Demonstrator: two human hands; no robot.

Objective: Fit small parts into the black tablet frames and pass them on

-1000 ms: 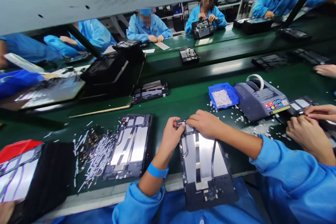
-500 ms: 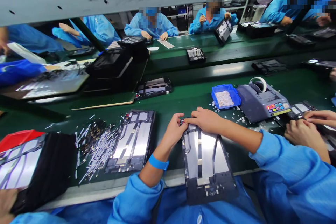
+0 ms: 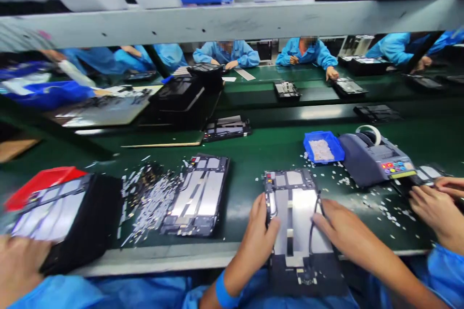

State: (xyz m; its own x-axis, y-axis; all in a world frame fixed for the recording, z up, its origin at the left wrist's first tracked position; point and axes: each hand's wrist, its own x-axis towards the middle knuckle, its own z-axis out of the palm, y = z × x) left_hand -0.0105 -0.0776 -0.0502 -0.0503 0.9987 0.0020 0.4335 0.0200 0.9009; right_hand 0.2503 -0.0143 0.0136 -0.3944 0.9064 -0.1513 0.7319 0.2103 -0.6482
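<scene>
Tablet chassis (image 3: pixel 294 203) is lying face-down at six o'clock, half on the desk (image 3: pixel 253 154), half over its near edge. Left hand (image 3: pixel 259 236) is clamping the left rim, thumb pressed onto the silvery plate; right hand (image 3: pixel 344 234) is gripping the right rim beside the thin black cable. The small boards at the top end look seated, so my read is that the fitting is well along and only checking or passing on is left. The plate is shining like brushed metal, the frame matte black. At nine o'clock a second chassis (image 3: pixel 197 195) is resting by scattered white strips (image 3: pixel 145 203). At two o'clock, a blue bin (image 3: pixel 324 146) and grey tape dispenser (image 3: pixel 375 159).
</scene>
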